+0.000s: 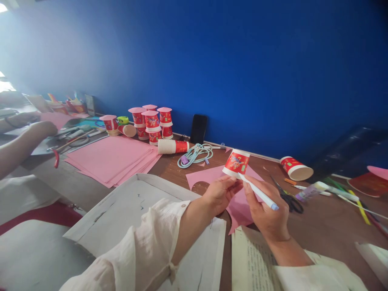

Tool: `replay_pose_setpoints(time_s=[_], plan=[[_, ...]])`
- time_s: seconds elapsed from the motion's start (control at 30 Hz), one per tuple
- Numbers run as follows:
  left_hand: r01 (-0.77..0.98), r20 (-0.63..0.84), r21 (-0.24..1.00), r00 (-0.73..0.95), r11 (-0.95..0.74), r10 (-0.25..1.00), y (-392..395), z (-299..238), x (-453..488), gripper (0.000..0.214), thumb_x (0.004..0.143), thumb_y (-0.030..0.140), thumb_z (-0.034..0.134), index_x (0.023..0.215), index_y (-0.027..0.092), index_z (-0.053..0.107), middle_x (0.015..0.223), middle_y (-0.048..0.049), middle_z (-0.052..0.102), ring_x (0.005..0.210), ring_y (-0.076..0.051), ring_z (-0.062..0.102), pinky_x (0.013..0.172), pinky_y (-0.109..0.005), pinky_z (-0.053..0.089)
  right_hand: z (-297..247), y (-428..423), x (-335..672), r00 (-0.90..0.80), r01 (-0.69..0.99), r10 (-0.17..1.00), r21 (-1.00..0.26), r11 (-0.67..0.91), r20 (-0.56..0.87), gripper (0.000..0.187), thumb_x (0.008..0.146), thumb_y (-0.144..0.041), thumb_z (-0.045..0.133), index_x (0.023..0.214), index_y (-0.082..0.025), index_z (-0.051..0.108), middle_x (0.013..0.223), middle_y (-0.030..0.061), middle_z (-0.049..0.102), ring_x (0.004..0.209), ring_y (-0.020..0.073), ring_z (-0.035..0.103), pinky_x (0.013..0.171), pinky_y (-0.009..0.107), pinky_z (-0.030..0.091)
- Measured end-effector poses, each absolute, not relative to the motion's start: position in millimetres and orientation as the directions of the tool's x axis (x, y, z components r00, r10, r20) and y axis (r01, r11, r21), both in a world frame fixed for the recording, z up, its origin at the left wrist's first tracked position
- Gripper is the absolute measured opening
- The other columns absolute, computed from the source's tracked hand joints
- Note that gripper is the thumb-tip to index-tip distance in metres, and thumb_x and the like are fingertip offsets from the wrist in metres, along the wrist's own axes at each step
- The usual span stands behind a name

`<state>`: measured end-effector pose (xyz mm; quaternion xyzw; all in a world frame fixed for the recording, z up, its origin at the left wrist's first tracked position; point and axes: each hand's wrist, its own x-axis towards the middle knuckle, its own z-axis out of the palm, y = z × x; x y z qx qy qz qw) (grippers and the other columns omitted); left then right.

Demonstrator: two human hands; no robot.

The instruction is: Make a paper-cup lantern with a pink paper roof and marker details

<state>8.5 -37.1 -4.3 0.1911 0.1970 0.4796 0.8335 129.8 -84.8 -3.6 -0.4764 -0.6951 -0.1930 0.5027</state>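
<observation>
My left hand [218,193] grips a red paper cup [236,163] upside down by its rim, over a cut sheet of pink paper [209,176]. My right hand [265,210] is closed on a white pen [258,192] with a blue cap end, its tip touching the cup's rim. Both hands hover above the brown table [321,222] near its front edge.
Pink paper sheets [112,158] lie at left beside stacked red cups [153,121]. A cup [172,146] lies sideways next to a coiled cable [195,154] and a phone [199,128]. Scissors [287,197], another cup [295,167], a glue stick [311,190] and pens sit right. Another person's arm [24,141] reaches in at left.
</observation>
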Motion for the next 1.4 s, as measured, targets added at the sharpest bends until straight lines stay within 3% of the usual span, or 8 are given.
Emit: replay_pose_setpoints(time_s=[0.6,1.23,1.4], plan=[[-0.714,-0.175,0.496,0.475,0.494,0.862,-38.1,-1.4,7.7,0.008,0.077,0.006,0.064,0.081,0.007,0.070,0.080,-0.0074,0.068,0.075,-0.012,0.064,0.095,-0.029,0.046,-1.1,-86.1,129.8,-0.041,0.897,0.479,-0.179,0.405,0.877,0.025,0.087,-0.024,0.060,0.112,-0.022,0.066,0.097,0.0065,0.073,0.086,0.0199,0.069,0.083,0.034,0.053],[-0.718,-0.197,0.495,0.455,0.489,0.868,-37.7,-0.5,9.0,0.015,0.081,0.004,0.055,0.081,0.007,0.070,0.079,-0.0076,0.069,0.076,-0.013,0.065,0.092,-0.029,0.049,1.2,-85.6,129.4,-0.052,0.885,0.456,-0.170,0.434,0.888,0.027,0.084,-0.017,0.063,0.111,-0.021,0.066,0.096,0.0065,0.073,0.085,0.0195,0.068,0.082,0.034,0.053],[-0.713,-0.199,0.492,0.467,0.500,0.862,-38.7,1.2,8.0,0.011,0.079,0.003,0.059,0.078,0.007,0.070,0.078,-0.0081,0.068,0.075,-0.013,0.064,0.098,-0.032,0.046,-0.5,-83.5,130.9,-0.073,0.892,0.436,-0.136,0.431,0.897,0.027,0.084,-0.017,0.064,0.110,-0.020,0.067,0.096,0.0067,0.074,0.086,0.0197,0.069,0.084,0.034,0.052]])
